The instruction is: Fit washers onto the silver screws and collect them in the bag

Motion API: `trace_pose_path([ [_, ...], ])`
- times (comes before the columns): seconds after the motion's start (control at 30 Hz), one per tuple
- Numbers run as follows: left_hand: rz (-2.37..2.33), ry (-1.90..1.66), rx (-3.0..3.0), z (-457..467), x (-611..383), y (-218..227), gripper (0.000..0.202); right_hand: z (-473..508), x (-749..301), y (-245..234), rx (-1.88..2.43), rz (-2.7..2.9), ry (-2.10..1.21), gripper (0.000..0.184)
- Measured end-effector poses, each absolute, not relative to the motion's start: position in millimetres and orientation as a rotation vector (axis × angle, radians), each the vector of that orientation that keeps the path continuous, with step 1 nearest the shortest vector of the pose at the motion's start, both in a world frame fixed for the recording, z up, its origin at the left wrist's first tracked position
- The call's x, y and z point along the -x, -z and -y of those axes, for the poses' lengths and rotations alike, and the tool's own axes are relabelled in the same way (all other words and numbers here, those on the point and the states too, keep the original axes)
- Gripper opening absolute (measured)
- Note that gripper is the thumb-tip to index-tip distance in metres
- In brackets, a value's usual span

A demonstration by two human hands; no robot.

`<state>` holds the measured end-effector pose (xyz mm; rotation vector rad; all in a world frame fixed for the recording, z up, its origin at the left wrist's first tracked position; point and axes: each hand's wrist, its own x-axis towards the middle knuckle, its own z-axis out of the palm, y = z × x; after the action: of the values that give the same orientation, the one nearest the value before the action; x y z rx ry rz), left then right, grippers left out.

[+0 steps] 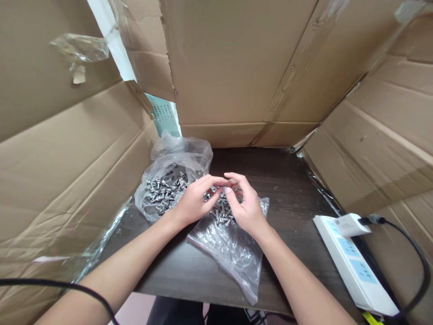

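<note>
My left hand [196,197] and my right hand [248,206] meet over the clear zip bag [233,253], their thumbs and fingers pinched together. Between the fingertips is a small metal bolt [221,186], mostly covered by them. Beneath the hands, a pile of loose metal bolts [223,215] lies on the upper part of the flat bag. To the left of my left hand, an opened plastic bag [144,192] holds many more bolts [165,192], some with what look like washers or nuts on them.
Cardboard walls [237,63] enclose the dark tabletop [297,194] on the left, back and right. A white power strip [341,257] with a plugged-in adapter [350,225] lies at the right. A black cable [67,284] crosses the lower left.
</note>
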<state>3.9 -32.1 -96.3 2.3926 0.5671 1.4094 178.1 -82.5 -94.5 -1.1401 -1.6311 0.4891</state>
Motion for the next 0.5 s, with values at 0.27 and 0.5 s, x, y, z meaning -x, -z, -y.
trace_pose_path([
  [0.27, -0.577, -1.434, -2.393, 32.2, -3.5, 94.7, 0.019, 81.5, -180.1, 94.2, 1.199, 1.609, -0.473, 0.036],
  [0.5, -0.587, -1.43, -2.384, 31.8, -2.8, 95.6, 0.02, 82.7, -179.6, 96.1, 1.141, 1.635, -0.481, 0.055],
])
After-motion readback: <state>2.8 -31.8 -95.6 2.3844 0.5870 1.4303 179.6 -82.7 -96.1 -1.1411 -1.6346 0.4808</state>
